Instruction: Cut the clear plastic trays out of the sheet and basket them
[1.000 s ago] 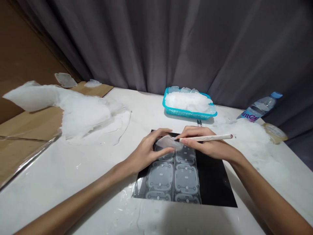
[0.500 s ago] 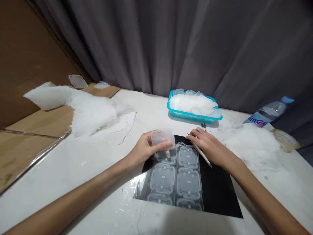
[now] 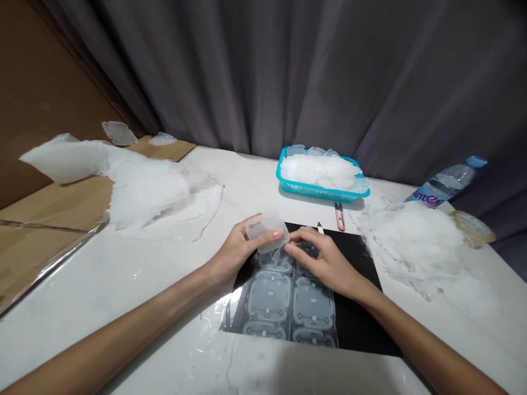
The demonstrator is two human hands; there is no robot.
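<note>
My left hand [image 3: 242,249] grips a small translucent plastic piece [image 3: 265,229], lifted just above a black mat [image 3: 362,296]. My right hand [image 3: 319,258] is closed in a pinch at the piece's lower right edge, on a thin film or flap hanging from it. Under both hands a clear sheet of several moulded plastic pieces [image 3: 288,302] lies on the mat. A thin tool tip [image 3: 320,226] pokes out beside my right hand's fingers.
A turquoise basket [image 3: 321,189] of clear plastic pieces stands at the back. Small red snips [image 3: 340,215] lie in front of it. Piles of white plastic scrap lie at left [image 3: 144,189] and right [image 3: 411,241]. A water bottle [image 3: 447,184] and a tape roll [image 3: 471,226] lie far right.
My right hand has moved left from beside the pen-like tool to the piece held in my left hand and now pinches its edge. The long tool no longer shows in my fingers.
</note>
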